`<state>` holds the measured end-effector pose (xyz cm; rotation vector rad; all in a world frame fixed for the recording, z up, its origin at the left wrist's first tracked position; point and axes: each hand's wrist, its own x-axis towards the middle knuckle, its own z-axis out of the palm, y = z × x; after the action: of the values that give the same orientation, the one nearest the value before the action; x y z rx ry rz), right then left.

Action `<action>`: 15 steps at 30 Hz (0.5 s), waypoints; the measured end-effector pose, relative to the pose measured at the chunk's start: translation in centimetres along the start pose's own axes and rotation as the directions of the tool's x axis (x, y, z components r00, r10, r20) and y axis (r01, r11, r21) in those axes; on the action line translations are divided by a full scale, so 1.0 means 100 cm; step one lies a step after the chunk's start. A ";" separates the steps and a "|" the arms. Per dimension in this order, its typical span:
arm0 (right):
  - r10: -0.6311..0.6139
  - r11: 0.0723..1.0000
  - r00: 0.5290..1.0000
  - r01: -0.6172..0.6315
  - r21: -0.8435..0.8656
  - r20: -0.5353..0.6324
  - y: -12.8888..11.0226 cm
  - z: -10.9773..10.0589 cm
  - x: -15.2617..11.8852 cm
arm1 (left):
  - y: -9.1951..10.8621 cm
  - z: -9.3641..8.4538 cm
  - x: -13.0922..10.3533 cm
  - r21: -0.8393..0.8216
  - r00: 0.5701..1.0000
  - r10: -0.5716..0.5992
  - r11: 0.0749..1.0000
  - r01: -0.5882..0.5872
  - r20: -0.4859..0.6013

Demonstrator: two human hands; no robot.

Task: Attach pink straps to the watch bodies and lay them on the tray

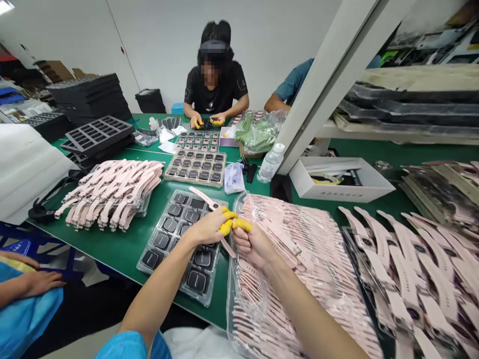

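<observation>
Wearing yellow finger covers, my left hand [210, 227] is closed around a pink-strapped watch [202, 195]. One strap end sticks out above the fingers and the other below. My right hand [251, 242], also with yellow covers, is pinched shut against the left fingertips; whatever lies in that pinch is hidden. Under the left hand is a clear plastic tray [206, 298] with black square pieces [161, 241] in its pockets. Beneath the right hand, a clear plastic bag [231, 304] of many pink straps [322, 269] covers the table, some straps loose on top.
Pink-strapped watches are piled at left [112, 187] and right [407, 264]. Ahead are another filled tray [168, 175], a bottle [271, 163], a white box [344, 193] and a slanted post [318, 85]. A co-worker [215, 85] sits opposite; another person's hand [43, 283] is at left.
</observation>
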<state>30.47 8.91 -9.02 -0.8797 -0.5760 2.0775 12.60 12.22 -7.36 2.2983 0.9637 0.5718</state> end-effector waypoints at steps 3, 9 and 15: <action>0.004 1.000 1.000 -0.004 -0.001 -0.003 0.002 -0.001 0.001 | 0.002 0.000 -0.001 0.020 1.000 -0.003 1.000 0.003 -0.010; 0.036 0.997 0.994 -0.042 -0.060 -0.101 0.002 0.000 0.000 | 0.003 -0.001 -0.002 0.164 0.998 -0.023 0.986 0.013 0.062; -0.091 0.988 0.994 0.084 -0.127 -0.052 -0.004 0.008 -0.006 | -0.003 -0.001 0.001 -0.172 0.999 -0.019 0.985 0.011 -0.041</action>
<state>30.31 8.59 -7.99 -0.9655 -0.7066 1.9472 12.41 12.51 -7.49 2.1323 0.9137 0.6729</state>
